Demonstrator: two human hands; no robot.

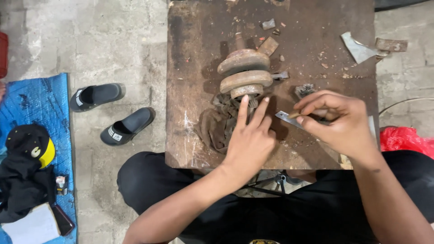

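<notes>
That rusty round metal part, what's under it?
Under the rusty metal part lies a dirty brown rag on the wooden board. The left hand covers some of the rag.

Rust-brown crankshaft [244, 74], its webs streaked with paler tan. Dark brown bench [194, 54], blotched black in patches and scratched white near the front edge. Grimy brown-grey rag [217, 129]. Thin silver-grey metal strip [289, 119] in the right hand [339, 119]. Pale grey metal shard [357, 47] and a rusty brown plate [391, 44] at the bench's far corner. Grey, mottled concrete floor [113, 40]. Black slippers [113, 113] with small white marks. Bright blue tarp [40, 99], speckled dark. Black cap [31, 144] with a yellow brim. Red plastic bag [404, 138]. Black trousers [149, 180].
</notes>
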